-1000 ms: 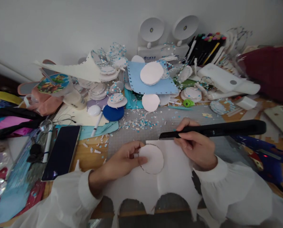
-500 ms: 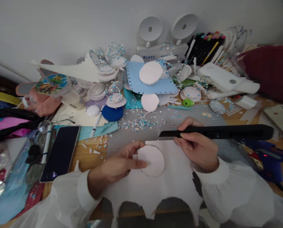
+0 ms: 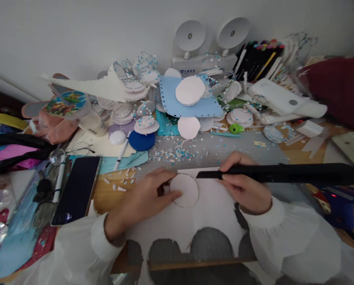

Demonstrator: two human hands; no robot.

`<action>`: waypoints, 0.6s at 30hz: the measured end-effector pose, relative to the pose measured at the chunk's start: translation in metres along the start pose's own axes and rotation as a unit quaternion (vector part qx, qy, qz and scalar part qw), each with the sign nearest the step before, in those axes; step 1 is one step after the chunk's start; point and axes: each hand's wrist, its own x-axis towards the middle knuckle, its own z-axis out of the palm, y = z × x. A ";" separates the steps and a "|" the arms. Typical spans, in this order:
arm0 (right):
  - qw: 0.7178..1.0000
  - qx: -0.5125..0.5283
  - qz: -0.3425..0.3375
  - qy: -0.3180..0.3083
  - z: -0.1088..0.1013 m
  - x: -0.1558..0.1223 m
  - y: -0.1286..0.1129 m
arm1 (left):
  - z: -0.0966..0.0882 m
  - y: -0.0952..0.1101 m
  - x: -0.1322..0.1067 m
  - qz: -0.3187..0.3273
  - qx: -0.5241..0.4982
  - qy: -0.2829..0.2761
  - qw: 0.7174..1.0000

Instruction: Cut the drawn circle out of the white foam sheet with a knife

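Between thumb and fingers, my left hand grips a white paper disc by its left edge, over the upper part of a white sheet. Round notches are cut out of that sheet's near edge. My right hand is closed round a black utility knife, its dark blade pointing left. The blade tip lies just right of the disc's upper edge in the picture; I cannot tell whether it touches the sheet. A grey cutting mat shows through the notches.
A phone lies at left. Paper scraps are scattered behind the sheet. Stacked white discs rest on a blue card. A blue glue gun with a red light sits at right. A twin-headed lamp stands at the back.
The sheet has shifted away from me and lies flatter, with more mat showing through its notches. The disc has moved slightly up and left. The knife blade is closer to the disc.
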 end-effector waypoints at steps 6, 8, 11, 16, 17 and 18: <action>0.986 -0.095 -0.065 -0.120 0.011 -0.012 -0.011 | 0.001 -0.002 0.003 0.025 0.111 0.019 0.993; 0.971 -0.109 -0.115 -0.179 0.015 -0.012 -0.012 | 0.002 -0.001 0.004 0.014 0.106 0.015 0.994; 0.954 -0.121 -0.146 -0.231 0.019 -0.008 -0.011 | 0.002 0.000 0.006 0.009 0.099 0.016 0.995; 0.941 -0.112 -0.181 -0.262 0.024 -0.001 -0.012 | 0.001 0.000 0.006 0.000 0.092 0.010 0.996; 0.938 -0.108 -0.189 -0.270 0.024 0.000 -0.012 | 0.001 0.000 0.005 -0.002 0.089 0.008 0.996; 0.935 -0.104 -0.196 -0.278 0.025 0.001 -0.012 | 0.001 0.000 0.005 -0.003 0.087 0.007 0.996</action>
